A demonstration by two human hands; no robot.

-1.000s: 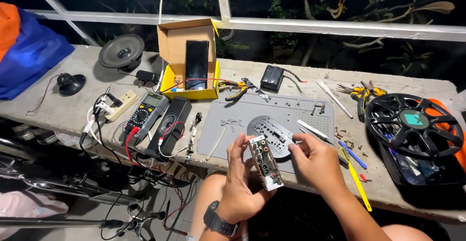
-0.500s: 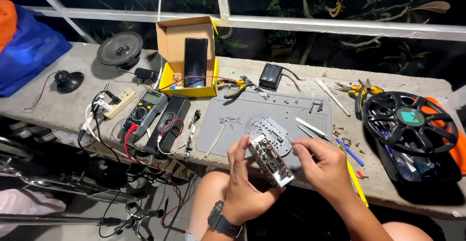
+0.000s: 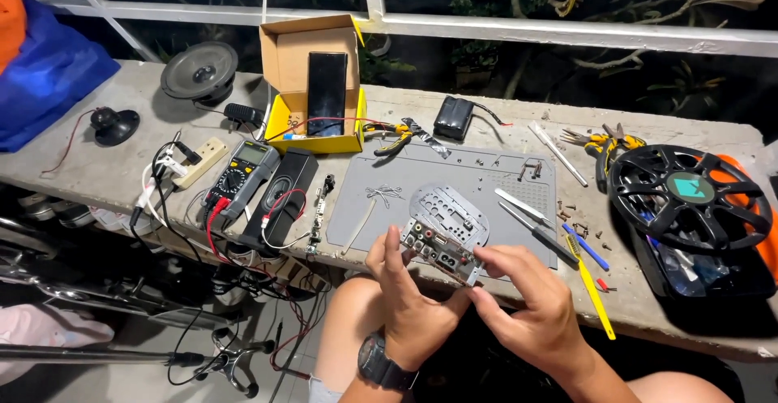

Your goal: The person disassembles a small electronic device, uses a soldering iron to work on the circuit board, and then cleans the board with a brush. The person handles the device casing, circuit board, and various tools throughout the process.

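Both my hands hold a small circuit board (image 3: 438, 249) with round sockets and connectors along its face, just over the near edge of a grey work mat (image 3: 519, 184). My left hand (image 3: 409, 306), with a dark wristwatch, grips its left end from below. My right hand (image 3: 531, 302) pinches its right end with thumb and fingers. Behind the board, on the mat, lies a perforated oval metal plate (image 3: 450, 208).
On the concrete ledge (image 3: 105, 168) sit a multimeter (image 3: 241, 174), a black speaker box (image 3: 284, 192), an open yellow cardboard box (image 3: 316, 87), pliers (image 3: 397, 137), a black battery pack (image 3: 454, 116), screwdrivers (image 3: 539, 223), loose screws, a black speaker grille (image 3: 689, 196) and a round speaker (image 3: 198, 70).
The board has turned from nearly upright to lying across, its connector face now toward me. Both hands shifted slightly with it and kept their hold.
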